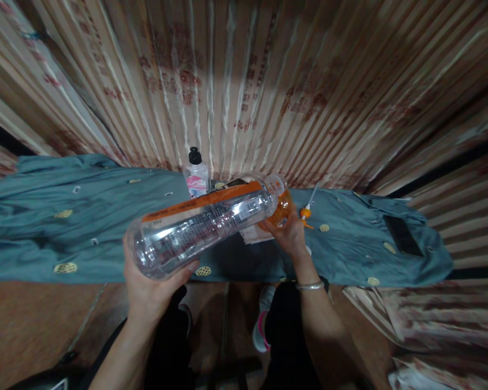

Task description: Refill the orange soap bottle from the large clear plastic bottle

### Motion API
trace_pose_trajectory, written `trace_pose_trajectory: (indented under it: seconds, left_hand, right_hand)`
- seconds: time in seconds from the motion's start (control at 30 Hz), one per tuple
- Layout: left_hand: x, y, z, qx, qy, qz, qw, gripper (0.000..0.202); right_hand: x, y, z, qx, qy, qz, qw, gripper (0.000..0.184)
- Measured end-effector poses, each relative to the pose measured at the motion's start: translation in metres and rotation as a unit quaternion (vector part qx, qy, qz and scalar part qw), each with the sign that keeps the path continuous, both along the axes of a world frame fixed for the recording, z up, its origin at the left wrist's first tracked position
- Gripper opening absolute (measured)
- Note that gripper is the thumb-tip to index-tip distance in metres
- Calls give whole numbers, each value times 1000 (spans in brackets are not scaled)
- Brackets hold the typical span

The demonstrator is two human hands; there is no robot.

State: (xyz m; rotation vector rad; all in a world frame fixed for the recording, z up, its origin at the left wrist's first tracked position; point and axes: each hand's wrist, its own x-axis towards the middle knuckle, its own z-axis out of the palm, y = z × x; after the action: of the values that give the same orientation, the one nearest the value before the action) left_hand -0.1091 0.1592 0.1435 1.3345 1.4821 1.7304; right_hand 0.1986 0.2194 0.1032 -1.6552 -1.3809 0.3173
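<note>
My left hand [154, 281] grips the base of a large clear plastic bottle [203, 222] with an orange label stripe. The bottle is tipped almost level, its open mouth pointing right. My right hand [290, 235] holds a small container of orange liquid [280, 208] right at that mouth. A silver bracelet circles my right wrist. An orange pump head with a white tube [308, 208] lies on the cloth just right of my right hand.
A teal cloth [65, 227] with gold dots covers a low surface. A small bottle with a black cap and pink label [196, 176] stands at the back. A dark phone [402, 235] lies at the right. Pleated curtains hang behind; my legs and shoes show below.
</note>
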Motion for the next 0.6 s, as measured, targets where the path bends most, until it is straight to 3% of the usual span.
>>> trace_pose_trajectory:
  seconds: [0.27,0.6]
  left_hand:
    - [8,-7,10,-28,-43,3,999,101]
    - [-7,0,3,-62,-50,-11,997,118]
  right_hand:
    - [-1,1,-2,8,-21,-14,1000,81]
    - [-1,0,-4,5,-26,-15,1000,80]
